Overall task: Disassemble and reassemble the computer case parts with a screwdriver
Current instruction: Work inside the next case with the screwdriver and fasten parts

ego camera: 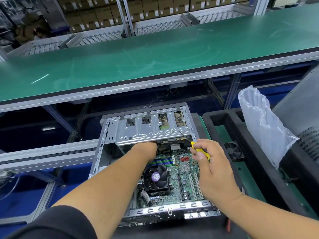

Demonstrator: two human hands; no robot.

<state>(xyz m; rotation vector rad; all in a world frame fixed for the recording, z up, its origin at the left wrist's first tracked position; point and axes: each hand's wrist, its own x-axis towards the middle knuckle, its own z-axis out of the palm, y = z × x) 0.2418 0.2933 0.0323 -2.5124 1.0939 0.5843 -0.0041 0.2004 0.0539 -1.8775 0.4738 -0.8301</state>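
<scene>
An open computer case [103, 135] lies in front of me, with the green motherboard [186, 171] and a black CPU fan [156, 178] showing inside. A silver drive cage [148, 130] spans its far end. My right hand [214, 168] pinches a yellow-handled screwdriver [198, 148], whose thin shaft points up-left to the cage's near right edge. My left hand [146, 147] reaches under the drive cage; only the wrist shows and the fingers are hidden.
A long green conveyor bench [155, 54] runs across behind the case. To the right sit a black foam tray [229, 121], a small loose fan [233, 150], a clear plastic bag [262, 125] and a grey case panel [303, 107]. Shelves of cartons stand at the back.
</scene>
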